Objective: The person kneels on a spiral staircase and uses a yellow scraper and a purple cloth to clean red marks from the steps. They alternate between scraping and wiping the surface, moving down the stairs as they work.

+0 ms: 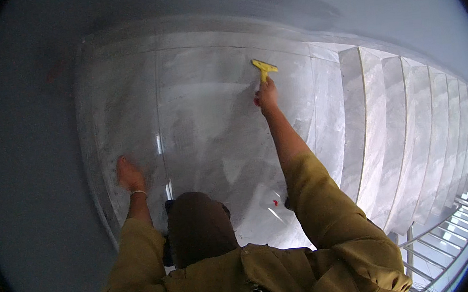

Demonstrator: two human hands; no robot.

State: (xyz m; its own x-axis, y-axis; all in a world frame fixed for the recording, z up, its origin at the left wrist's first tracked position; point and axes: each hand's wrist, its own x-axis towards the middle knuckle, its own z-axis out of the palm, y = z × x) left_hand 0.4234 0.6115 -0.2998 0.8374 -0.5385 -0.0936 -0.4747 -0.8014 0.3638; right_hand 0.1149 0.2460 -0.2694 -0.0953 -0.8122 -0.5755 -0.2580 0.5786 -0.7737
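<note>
My right hand (268, 95) grips the handle of a yellow scraper (265, 66). The scraper's wide head points away from me over the grey tiled floor (208, 106) of a stair landing; whether its blade touches the tile I cannot tell. My left hand (130, 175), a little blurred, is held low near the left side of the landing with nothing seen in it. A thin band circles that wrist. A small red thing (275, 202) lies on the floor near my knees.
Tiled stairs (373, 88) run off to the right, with a metal railing (444, 235) at the lower right. A plain wall (26, 167) bounds the landing on the left, and another (407, 3) rises along the far side. Narrow skirting tiles (204, 27) line the far edge.
</note>
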